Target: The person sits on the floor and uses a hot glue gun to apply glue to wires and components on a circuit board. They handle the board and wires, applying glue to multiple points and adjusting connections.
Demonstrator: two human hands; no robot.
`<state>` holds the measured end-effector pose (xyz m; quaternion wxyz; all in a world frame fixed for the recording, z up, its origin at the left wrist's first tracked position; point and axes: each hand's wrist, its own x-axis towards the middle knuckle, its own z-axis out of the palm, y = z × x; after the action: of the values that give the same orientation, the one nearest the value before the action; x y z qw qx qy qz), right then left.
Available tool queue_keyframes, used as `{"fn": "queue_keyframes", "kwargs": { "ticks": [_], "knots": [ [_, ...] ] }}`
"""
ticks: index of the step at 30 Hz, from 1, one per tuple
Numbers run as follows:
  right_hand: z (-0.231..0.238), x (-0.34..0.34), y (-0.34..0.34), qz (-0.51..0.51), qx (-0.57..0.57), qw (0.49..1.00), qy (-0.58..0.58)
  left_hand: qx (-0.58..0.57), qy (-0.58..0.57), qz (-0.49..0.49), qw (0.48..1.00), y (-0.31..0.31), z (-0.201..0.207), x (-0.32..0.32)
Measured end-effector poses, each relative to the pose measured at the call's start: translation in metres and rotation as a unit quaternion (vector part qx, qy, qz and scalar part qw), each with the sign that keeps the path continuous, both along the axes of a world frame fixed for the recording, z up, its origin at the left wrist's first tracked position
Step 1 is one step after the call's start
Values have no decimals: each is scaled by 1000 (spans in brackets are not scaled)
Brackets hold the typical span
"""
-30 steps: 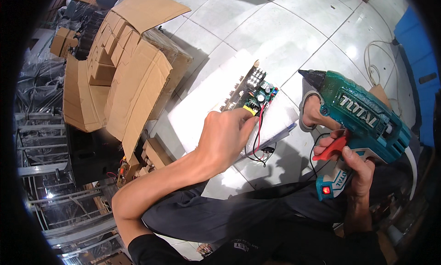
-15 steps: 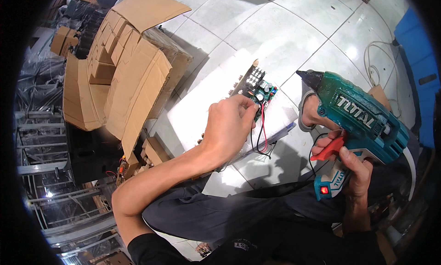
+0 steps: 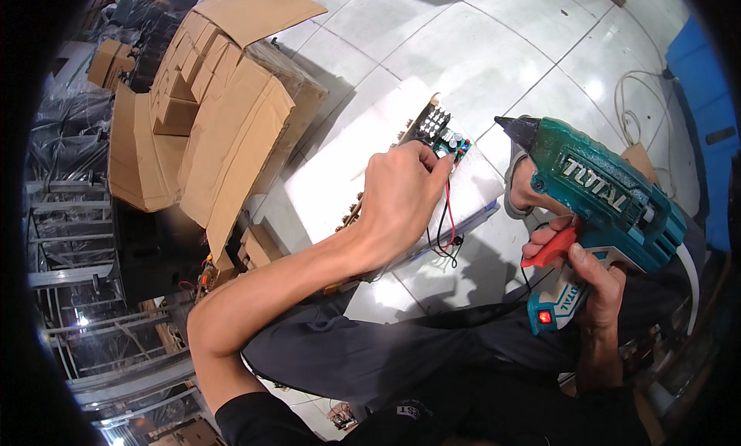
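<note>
Left hand [image 3: 401, 195] over circuit board [image 3: 455, 144]; thumb and forefinger close together at its components, cannot tell what, if anything, is pinched. Board lies on white foam slab [image 3: 328, 187], near its far-right edge. Red and black wires [image 3: 446, 214] hang past slab's near-right edge. Right hand [image 3: 600, 280] wraps glue gun [image 3: 598, 179] handle, fingers on trigger; tiled floor [image 3: 494, 56] separates nozzle from slab. Open carton [image 3: 239, 137] stands left of slab.
</note>
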<state>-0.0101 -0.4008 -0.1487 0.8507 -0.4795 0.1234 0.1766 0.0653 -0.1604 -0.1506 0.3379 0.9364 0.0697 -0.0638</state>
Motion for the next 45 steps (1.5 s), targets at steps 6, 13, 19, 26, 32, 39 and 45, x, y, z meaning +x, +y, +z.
{"fn": "queue_keyframes", "kwargs": {
  "ticks": [6, 13, 19, 26, 32, 39, 45],
  "knots": [
    [-2, 0, -2, 16, 14, 1000, -6, -79, 5, 55, 995, 10, 0, -14],
    [-8, 1, 4, 50, -5, 999, -20, 14, 22, -5, 1000, 18, 20, -22],
    [-23, 7, 16, 127, -31, 987, -97, -191, 100, 31, 976, 28, 22, -26],
    [-23, 10, 24, 157, -71, 981, -88, -241, 178, 58, 952, 31, 28, -23],
    [-20, 10, 29, 128, -62, 988, -67, -220, 196, 53, 954, 30, 33, -23],
    [-16, 13, 33, 106, -77, 991, -34, -238, 159, 40, 957, 32, 27, -27],
    [-20, 13, 37, 87, -88, 992, -32, -252, 139, 15, 958, 31, 27, -27]
  ]
}}
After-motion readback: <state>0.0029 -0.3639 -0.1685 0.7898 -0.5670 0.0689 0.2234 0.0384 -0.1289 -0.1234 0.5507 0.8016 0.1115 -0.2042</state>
